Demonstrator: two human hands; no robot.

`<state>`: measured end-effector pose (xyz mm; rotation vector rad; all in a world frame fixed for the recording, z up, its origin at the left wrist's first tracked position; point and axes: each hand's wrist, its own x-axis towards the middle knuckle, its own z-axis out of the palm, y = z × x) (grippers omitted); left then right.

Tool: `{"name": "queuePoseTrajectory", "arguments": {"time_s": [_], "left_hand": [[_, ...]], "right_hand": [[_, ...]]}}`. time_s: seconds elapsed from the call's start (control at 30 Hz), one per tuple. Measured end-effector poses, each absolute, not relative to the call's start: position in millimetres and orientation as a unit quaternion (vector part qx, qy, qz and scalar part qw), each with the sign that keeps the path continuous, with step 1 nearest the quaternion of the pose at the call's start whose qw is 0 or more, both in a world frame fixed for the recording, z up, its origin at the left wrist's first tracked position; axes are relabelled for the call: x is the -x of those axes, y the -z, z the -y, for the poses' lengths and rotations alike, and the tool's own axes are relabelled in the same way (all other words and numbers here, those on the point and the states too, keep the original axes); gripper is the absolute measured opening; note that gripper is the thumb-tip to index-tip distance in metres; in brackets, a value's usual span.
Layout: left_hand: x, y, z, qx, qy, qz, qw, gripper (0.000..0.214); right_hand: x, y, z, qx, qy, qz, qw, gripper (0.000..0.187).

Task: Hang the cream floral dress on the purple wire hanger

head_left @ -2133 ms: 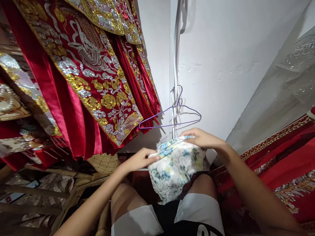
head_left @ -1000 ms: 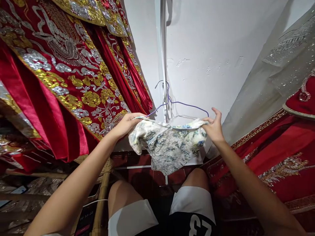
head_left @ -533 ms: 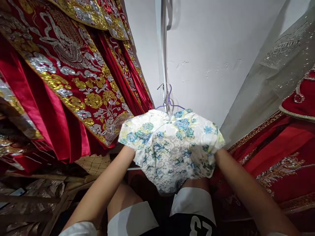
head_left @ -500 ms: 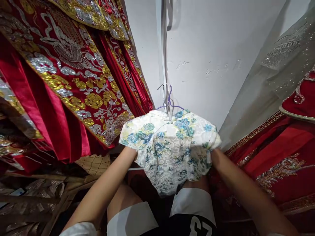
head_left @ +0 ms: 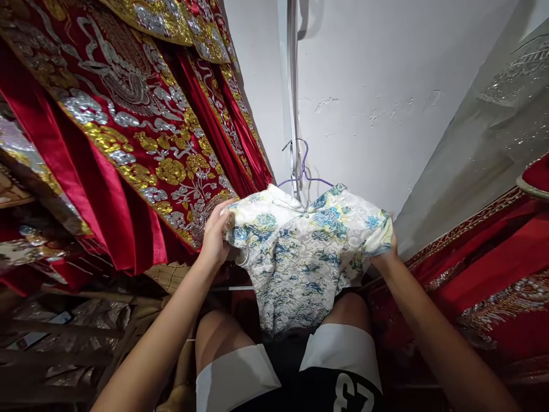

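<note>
A white short-sleeved cheongsam with blue, green and yellow flowers hangs in front of me on a purple hanger. The hanger's hook rests at a pale upright strip on the wall. My left hand is closed on the sleeve at the left, thumb on the front of the cloth. At the opposite sleeve, my right hand grips the edge, with most of its fingers hidden behind the fabric. The lower part of the garment hangs between my knees.
Red costumes with gold and silver sequins hang close at the left. Red embroidered cloth and a sheer grey veil are at the right. A wooden frame stands low at left, near a phone.
My hands, hidden under the sleeves before, now show at the outer sleeve edges and grip them. The sleeves are bunched, and the view has shifted slightly left.
</note>
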<state>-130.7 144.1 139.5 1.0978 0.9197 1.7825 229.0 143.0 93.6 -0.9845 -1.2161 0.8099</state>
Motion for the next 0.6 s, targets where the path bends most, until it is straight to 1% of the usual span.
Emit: {"name": "queuePoseTrajectory", "arguments": {"time_s": [0.03, 0.07, 0.1, 0.17, 0.2, 0.3, 0.37, 0.43, 0.53, 0.57, 0.6], "left_hand": [[130, -144, -144, -0.452, -0.706, -0.392, 0.379, 0.038], [129, -148, -144, -0.464, -0.703, -0.415, 0.344, 0.035], [129, -152, -146, -0.473, -0.701, -0.434, 0.310, 0.032], [129, -158, -150, -0.489, -0.697, -0.455, 0.260, 0.030], [128, -160, -153, -0.499, -0.692, -0.458, 0.249, 0.031], [125, -169, -162, -0.546, -0.670, -0.444, 0.235, 0.035], [122, -179, -167, -0.598, -0.651, -0.415, 0.214, 0.040], [119, -191, -171, -0.670, -0.613, -0.382, 0.171, 0.050], [119, -203, -174, -0.787, -0.495, -0.363, 0.056, 0.077], [119, -202, -175, -0.812, -0.454, -0.367, 0.008, 0.082], [118, -199, -175, -0.826, -0.420, -0.374, -0.037, 0.082]], "right_hand": [[-232, -97, -139, 0.411, -0.387, 0.480, 0.672, 0.074], [-235, -101, -135, 0.395, -0.415, 0.429, 0.698, 0.073], [-237, -105, -131, 0.389, -0.436, 0.391, 0.711, 0.065], [-240, -115, -123, 0.399, -0.456, 0.374, 0.702, 0.043], [-241, -121, -120, 0.400, -0.466, 0.374, 0.695, 0.036], [-241, -144, -114, 0.368, -0.502, 0.341, 0.704, 0.027], [-241, -160, -111, 0.361, -0.505, 0.296, 0.726, 0.030], [-240, -173, -106, 0.360, -0.475, 0.270, 0.756, 0.037], [-235, -182, -88, 0.327, -0.397, 0.314, 0.798, 0.045], [-232, -181, -79, 0.316, -0.380, 0.342, 0.799, 0.047], [-228, -179, -68, 0.306, -0.371, 0.378, 0.791, 0.047]]}}
